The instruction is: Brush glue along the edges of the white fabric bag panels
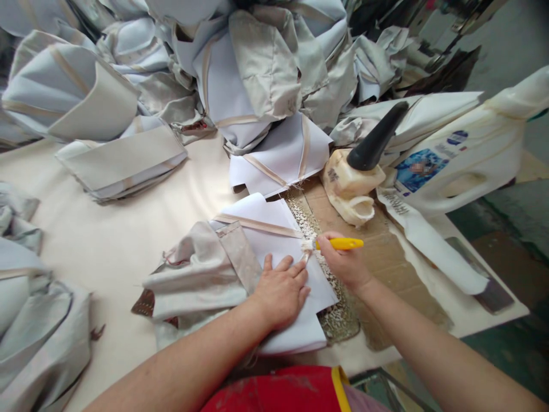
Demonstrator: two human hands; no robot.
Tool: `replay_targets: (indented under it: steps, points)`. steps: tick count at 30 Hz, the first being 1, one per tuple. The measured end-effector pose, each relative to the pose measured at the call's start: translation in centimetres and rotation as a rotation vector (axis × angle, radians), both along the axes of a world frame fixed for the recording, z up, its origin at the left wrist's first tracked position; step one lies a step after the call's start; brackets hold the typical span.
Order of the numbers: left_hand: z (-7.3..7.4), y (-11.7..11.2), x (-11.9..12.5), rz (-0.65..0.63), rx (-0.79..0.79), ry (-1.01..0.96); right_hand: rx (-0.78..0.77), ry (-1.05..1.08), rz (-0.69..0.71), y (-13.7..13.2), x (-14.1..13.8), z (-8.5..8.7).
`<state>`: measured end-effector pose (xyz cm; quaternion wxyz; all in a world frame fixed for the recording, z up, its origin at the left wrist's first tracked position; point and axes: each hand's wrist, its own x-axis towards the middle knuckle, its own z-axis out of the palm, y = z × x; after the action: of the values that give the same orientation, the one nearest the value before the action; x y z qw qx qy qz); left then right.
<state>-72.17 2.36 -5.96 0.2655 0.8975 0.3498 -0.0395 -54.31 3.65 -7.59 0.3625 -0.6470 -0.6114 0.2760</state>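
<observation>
My right hand [345,262] is closed round a brush with a yellow handle [343,244]. The brush's whitish bristles [307,246] touch the right edge of a white fabric piece [274,252], close to my left fingertips. Flat on that piece lies my left hand [283,289], fingers spread, pressing it to the table. A tan strip [257,225] crosses the piece, and crumpled beige lining cloth [197,274] is joined to its left side. Under the right edge runs a board [343,320] speckled with white residue.
Behind my hands stands a cut-open plastic container [354,183] with a black cone-shaped object [377,137] on it. A large white jug [467,154] leans at the right. Heaped white and beige pieces [266,63] fill the back; more cloth [38,320] lies at left. Brown cardboard [394,274] covers the table's right part.
</observation>
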Motion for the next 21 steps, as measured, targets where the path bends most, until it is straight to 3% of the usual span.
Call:
replay_targets:
  steps: [3,6,13,17,21]
  points:
    - [-0.1,0.0,0.0,0.006,0.006,-0.016,0.032,-0.046,0.031,-1.1,0.5,-0.2]
    - [-0.2,0.0,0.0,0.007,-0.002,-0.025,-0.056,-0.109,0.11,-3.8,1.4,-0.1]
    - [-0.3,-0.1,0.1,0.005,0.025,-0.029,-0.076,-0.194,0.272,-10.0,2.0,1.5]
    - [-0.5,-0.3,0.2,0.006,0.036,-0.025,-0.058,-0.207,0.219,-10.3,2.0,2.5]
    - [-0.8,-0.5,0.2,0.013,0.051,-0.03,-0.03,-0.182,0.163,-10.1,2.0,2.2]
